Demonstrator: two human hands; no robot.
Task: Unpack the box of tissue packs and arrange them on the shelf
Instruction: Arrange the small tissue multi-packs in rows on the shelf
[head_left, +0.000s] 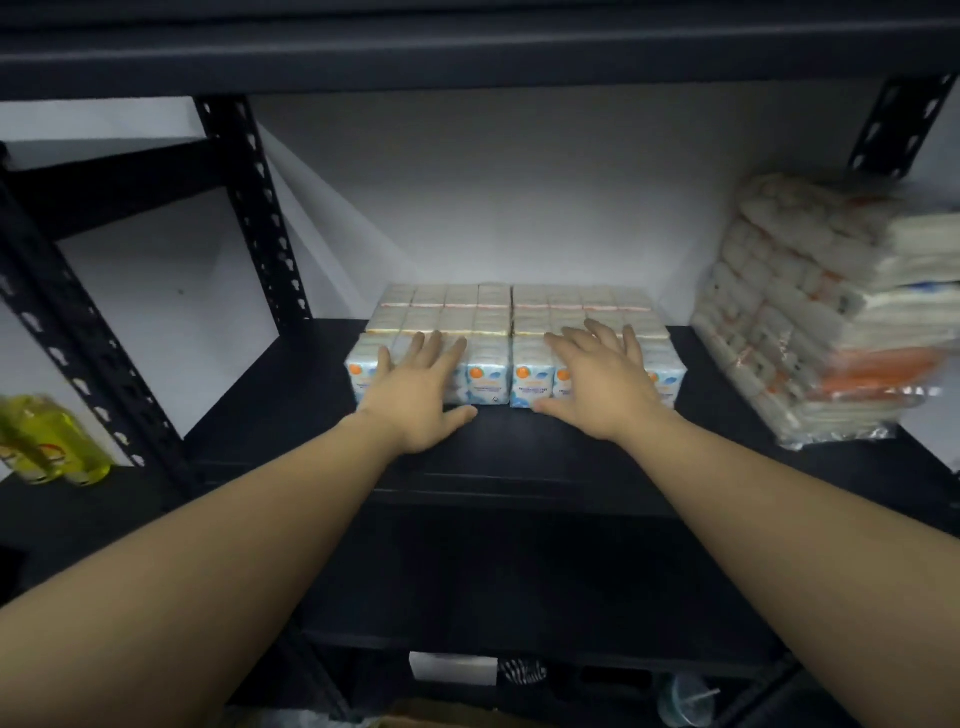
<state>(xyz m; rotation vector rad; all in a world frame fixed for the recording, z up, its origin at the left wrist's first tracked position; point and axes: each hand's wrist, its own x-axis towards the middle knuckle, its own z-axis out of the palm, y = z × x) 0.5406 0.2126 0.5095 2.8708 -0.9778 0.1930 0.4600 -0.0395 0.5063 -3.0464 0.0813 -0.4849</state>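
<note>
The black shelf (545, 447) holds two tissue bundles (511, 322) side by side. My left hand (421, 395) and right hand (602, 384) press flat, fingers spread, against their fronts.

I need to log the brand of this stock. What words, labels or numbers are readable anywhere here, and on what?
Nothing can be read for certain.
White and blue tissue packs on the black metal shelf: an orange round logo and dark print lines, too blurred to read.
Stacked clear-wrapped packs at the right: orange markings, motion-blurred, unreadable.
Yellow bottles at the left: red label mark, too blurred.
</note>
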